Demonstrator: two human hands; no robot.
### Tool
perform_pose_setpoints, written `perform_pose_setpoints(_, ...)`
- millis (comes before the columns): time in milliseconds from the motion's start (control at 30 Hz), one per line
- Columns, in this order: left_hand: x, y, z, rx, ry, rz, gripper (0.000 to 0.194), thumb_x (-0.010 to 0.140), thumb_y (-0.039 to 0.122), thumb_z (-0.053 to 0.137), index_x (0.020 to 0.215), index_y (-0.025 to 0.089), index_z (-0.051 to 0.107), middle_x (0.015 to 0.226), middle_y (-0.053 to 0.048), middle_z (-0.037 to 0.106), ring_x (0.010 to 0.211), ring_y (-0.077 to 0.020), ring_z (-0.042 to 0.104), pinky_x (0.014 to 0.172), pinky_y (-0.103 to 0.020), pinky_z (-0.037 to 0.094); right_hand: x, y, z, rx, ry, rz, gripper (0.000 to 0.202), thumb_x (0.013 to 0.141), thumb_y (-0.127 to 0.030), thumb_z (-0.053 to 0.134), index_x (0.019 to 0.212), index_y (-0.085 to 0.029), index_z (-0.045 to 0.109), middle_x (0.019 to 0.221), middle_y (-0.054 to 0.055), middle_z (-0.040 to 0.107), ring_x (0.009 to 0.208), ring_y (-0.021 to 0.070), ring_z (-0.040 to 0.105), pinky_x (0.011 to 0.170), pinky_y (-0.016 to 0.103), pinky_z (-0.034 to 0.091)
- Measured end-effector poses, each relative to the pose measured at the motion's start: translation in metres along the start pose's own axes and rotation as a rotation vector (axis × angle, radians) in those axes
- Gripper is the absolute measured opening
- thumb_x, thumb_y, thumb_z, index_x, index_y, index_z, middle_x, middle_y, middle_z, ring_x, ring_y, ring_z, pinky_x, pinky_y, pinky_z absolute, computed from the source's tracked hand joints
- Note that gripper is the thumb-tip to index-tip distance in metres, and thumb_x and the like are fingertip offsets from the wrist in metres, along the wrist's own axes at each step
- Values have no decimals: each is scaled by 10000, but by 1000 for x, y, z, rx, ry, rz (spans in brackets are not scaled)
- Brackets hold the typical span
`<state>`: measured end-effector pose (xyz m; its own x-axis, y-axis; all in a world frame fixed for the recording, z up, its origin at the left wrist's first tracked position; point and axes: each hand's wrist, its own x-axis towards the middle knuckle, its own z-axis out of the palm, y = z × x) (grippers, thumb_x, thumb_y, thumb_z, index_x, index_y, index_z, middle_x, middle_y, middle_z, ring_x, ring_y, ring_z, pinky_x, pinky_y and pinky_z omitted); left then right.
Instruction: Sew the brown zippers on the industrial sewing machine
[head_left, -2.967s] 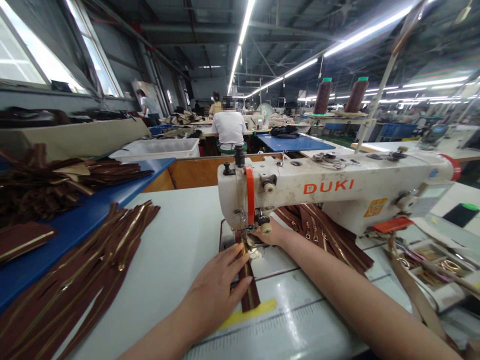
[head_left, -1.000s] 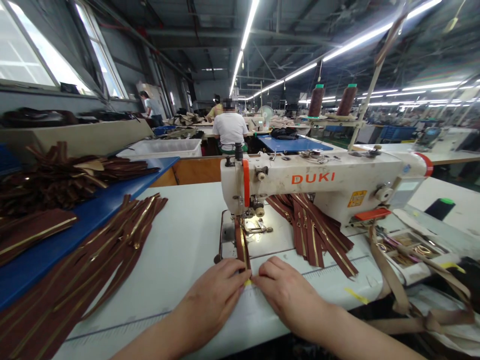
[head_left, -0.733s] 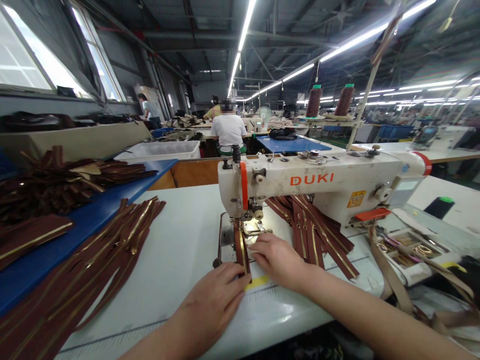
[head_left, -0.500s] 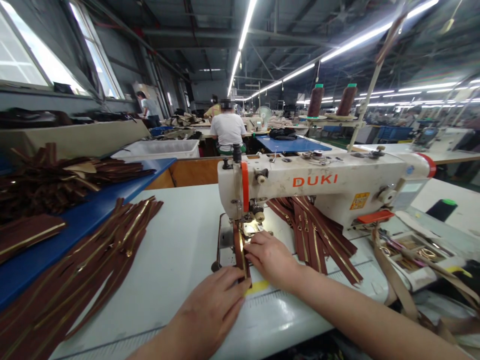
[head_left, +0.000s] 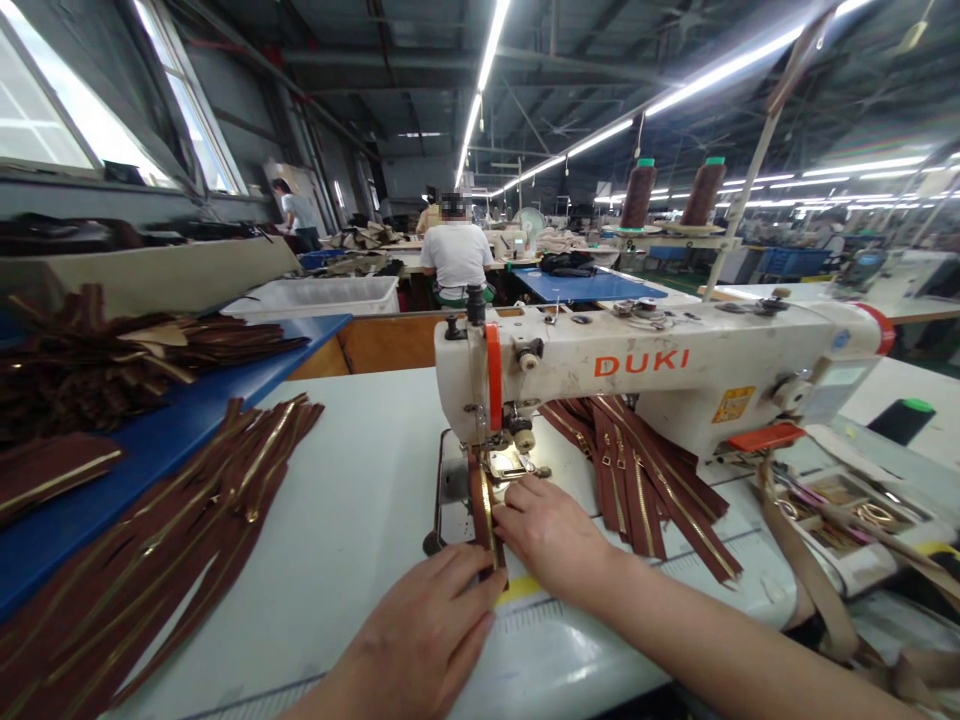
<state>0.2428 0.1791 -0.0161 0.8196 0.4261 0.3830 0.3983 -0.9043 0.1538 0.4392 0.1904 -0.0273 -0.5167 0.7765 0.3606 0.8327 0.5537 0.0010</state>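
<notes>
A brown zipper strip [head_left: 484, 505] with gold teeth runs lengthwise under the needle area of a white sewing machine [head_left: 559, 360]. Near its close end, my left hand [head_left: 431, 620] pinches the strip between thumb and fingers. My right hand [head_left: 551, 525] lies along the strip's right edge, closer to the presser foot, its fingertips bent together on the strip. Behind the right hand, several brown zippers [head_left: 637, 490] with gold teeth and pulls lie fanned out under the machine arm.
A long bundle of brown zippers [head_left: 172, 540] stretches along the left of the table, beside a blue board [head_left: 217, 400] with more strips. To the right is a parts tray [head_left: 847, 510] with straps. A seated person [head_left: 457, 255] works ahead. Two thread cones [head_left: 637, 195] stand behind the machine.
The view has shifted slightly, so the machine's right side appears farther right. Both hands stay on the zipper strip, appearing a little lower and to the right.
</notes>
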Motion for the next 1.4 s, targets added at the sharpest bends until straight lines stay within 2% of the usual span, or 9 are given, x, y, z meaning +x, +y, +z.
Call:
perform_pose_setpoints(300, 3, -6, 2, 17, -16, -14, 316, 848, 122, 474, 1126, 226, 583, 1099, -55, 632, 1007, -206, 598, 887, -362, 536, 4, 4, -4, -15, -17, 22, 107, 881, -191, 541, 808, -159, 613, 848, 49, 600, 851, 200, 470, 769, 346, 360)
perform_pose_setpoints(667, 13, -18, 6, -1, -19, -43, 263, 895, 158, 425, 1101, 195, 583, 1083, -71, 618, 998, -207, 586, 892, -381, 521, 12, 12, 0, -24, 5, 28, 74, 868, -174, 556, 828, -152, 615, 855, 58, 598, 844, 211, 493, 729, 332, 378)
perform_pose_setpoints(1000, 18, -11, 1, 17, -37, -48, 268, 891, 151, 410, 1085, 148, 594, 1080, -104, 623, 1003, -216, 586, 899, -396, 515, -6, 3, -8, 39, -24, 6, 109, 891, -164, 517, 851, -156, 619, 842, 46, 589, 843, 195, 486, 749, 312, 387)
perform_pose_setpoints(1233, 16, -4, -2, 44, -64, -62, 279, 852, 125, 437, 1071, 152, 609, 1078, -105, 637, 992, -216, 599, 892, -385, 520, -19, -7, -13, 49, -37, -5, 123, 901, -168, 503, 866, -159, 621, 839, 41, 577, 820, 192, 471, 740, 314, 390)
perform_pose_setpoints(1400, 9, -7, -2, 79, -37, -37, 319, 838, 122, 454, 1117, 186, 595, 1163, -92, 634, 1062, -207, 594, 930, -377, 505, -23, -10, -16, 65, -48, -9, 121, 905, -176, 502, 884, -161, 620, 856, 41, 576, 818, 187, 467, 734, 306, 391)
